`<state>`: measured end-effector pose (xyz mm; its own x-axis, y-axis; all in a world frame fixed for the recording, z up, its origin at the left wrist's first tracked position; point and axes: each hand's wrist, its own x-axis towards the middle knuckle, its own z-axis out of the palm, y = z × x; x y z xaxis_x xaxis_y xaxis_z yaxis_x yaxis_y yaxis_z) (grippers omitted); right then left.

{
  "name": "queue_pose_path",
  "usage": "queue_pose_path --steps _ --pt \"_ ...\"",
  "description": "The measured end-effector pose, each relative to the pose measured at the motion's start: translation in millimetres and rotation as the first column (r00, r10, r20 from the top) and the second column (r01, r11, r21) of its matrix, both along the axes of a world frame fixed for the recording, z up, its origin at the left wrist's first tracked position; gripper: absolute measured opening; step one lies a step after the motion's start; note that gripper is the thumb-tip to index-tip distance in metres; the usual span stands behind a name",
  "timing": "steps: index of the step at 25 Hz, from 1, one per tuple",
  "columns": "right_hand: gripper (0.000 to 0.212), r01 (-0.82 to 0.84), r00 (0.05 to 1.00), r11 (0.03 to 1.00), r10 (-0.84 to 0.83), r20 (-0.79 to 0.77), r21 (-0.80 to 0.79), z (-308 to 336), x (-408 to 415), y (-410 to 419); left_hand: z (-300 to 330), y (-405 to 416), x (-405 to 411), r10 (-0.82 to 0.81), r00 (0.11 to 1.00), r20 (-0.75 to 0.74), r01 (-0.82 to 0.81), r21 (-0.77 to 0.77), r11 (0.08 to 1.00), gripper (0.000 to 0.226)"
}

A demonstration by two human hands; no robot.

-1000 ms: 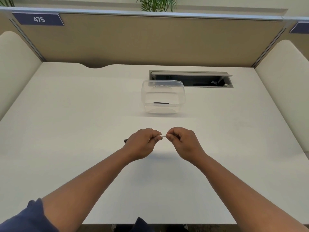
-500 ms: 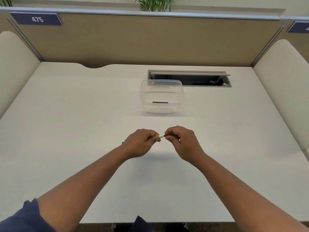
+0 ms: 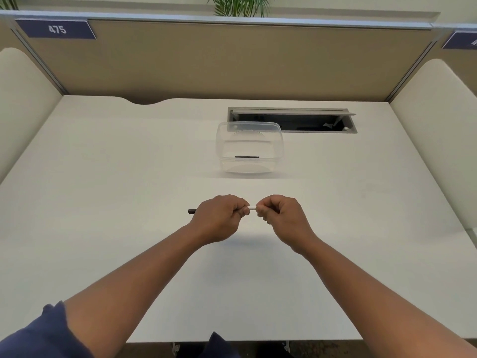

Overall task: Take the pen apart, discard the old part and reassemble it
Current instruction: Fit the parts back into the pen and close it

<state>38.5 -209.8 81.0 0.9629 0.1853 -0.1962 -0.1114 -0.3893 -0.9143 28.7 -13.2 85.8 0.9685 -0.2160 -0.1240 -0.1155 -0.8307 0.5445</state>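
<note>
Now, left to right: dark end of the pen (image 3: 192,211) sticks out past the left hand (image 3: 219,218), which is closed in a fist round the barrel. A short white section of barrel shows in the gap between the two hands. Right hand (image 3: 281,218) is curled shut too, fingertips (image 3: 259,209) pinching the pen's right end; what exactly it holds there is hidden.

Change: half a second ago a dark piece was visible at the gap, just off the right fingertips. That's gone, only white shows, and the left end pokes out further. Reads as the end piece going back on, or the right hand regripping mid-twist. Can't tell which.

Clear container (image 3: 249,148) sits further back on the desk (image 3: 103,177), well apart from the hands, with a dark stick-like part (image 3: 247,157) lying in it. Probably the discarded part, so I'd guess reassembly is underway.
</note>
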Motion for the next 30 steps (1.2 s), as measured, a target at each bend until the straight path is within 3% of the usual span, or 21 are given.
queue_pose_path --steps 4,7,14,19,27,30 --pt "0.011 -0.041 0.979 0.994 0.061 0.196 -0.105 0.4 -2.9 -3.4 4.4 2.2 6.2 0.001 0.99 -0.14 -0.007 -0.044 0.999 0.025" --pt "0.01 -0.086 0.942 0.97 0.154 0.298 -0.228 -0.6 -2.4 -3.2 5.7 0.2 5.5 -0.003 0.99 -0.143 -0.006 -0.06 0.998 0.024" --pt "0.013 -0.046 0.992 0.996 0.037 -0.121 -0.07 2.8 8.5 -1.1 -4.0 -3.9 -1.0 -0.107 0.973 0.204 0.075 0.156 0.985 0.025" --pt "0.009 -0.009 0.916 0.993 0.055 -0.398 0.118 1.0 12.7 -6.5 -7.0 -5.0 -3.6 -0.15 0.961 0.234 0.108 0.184 0.977 0.026" --pt "0.005 -0.047 0.964 0.994 0.07 -0.256 0.095 -3.7 14.2 -7.2 -9.9 -3.2 3.1 -0.188 0.979 0.079 0.177 0.128 0.976 0.029" --pt "0.008 -0.03 0.972 0.998 0.042 -0.233 0.055 -5.6 15.0 -8.8 -12.3 4.1 7.4 -0.187 0.979 0.081 0.171 0.177 0.969 0.031"
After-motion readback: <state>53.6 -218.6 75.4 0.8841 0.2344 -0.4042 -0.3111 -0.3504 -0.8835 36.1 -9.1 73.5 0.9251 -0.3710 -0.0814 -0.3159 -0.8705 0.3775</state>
